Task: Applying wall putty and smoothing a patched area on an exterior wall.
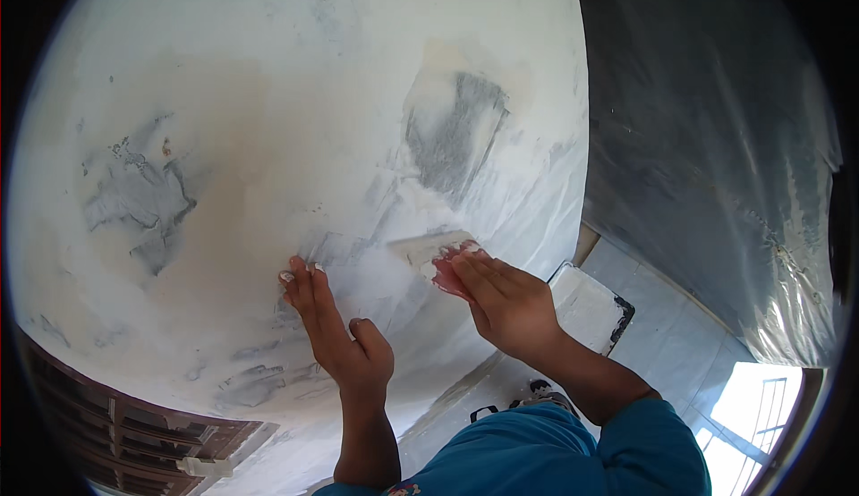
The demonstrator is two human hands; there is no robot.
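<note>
A putty knife (420, 251) with a pale, smeared blade and a red handle is in my right hand (514, 304), its fingers closed round the handle. The blade lies against a white wall (295, 156), just below a grey patch (456, 129) of filler. My left hand (335, 330) rests on the wall to the left of the knife, fingers stretched out and thumb apart. White filler sticks to its fingertips. Another rough grey patch (148, 201) shows at the left of the wall.
Dark plastic sheeting (698, 138) hangs at the right. Below the wall edge, a white board or lid (595, 304) with a dark corner is on the tiled floor (667, 326). A brown wooden lattice frame (116, 424) is at lower left. Sunlight (756, 406) falls at lower right.
</note>
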